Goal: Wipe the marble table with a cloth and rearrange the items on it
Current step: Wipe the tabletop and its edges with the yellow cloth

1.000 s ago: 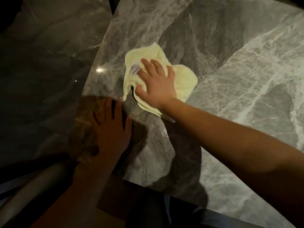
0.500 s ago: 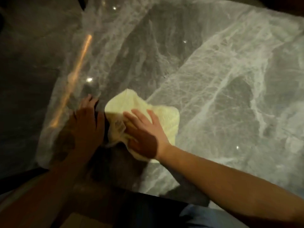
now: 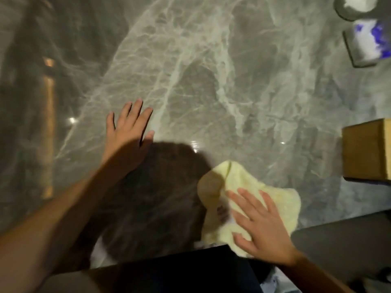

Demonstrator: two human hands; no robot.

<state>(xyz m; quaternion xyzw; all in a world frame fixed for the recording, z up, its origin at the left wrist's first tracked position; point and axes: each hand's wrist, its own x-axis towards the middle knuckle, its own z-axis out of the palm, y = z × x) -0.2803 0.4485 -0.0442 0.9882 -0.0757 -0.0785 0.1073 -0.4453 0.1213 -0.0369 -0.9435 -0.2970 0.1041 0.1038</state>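
A pale yellow cloth (image 3: 273,193) lies crumpled on the grey marble table (image 3: 211,81) near its front edge. My right hand (image 3: 260,227) presses flat on the cloth with spread fingers. My left hand (image 3: 127,134) rests flat on the bare marble to the left, fingers straight, apart from the cloth. A wooden box (image 3: 366,151) stands at the right edge. At the top right sit a white and blue item on a grey square base (image 3: 368,43) and a round grey holder with something white in it (image 3: 355,7).
A dark shadow (image 3: 160,187) falls on the marble between my hands. The table's front edge (image 3: 169,259) runs just below the cloth. Left of the table a dim floor shows an orange reflection (image 3: 48,127).
The cloth and my right hand have slid right and toward the front edge. My left hand now lies apart from the cloth. The view has shifted right, bringing the box and other items in.
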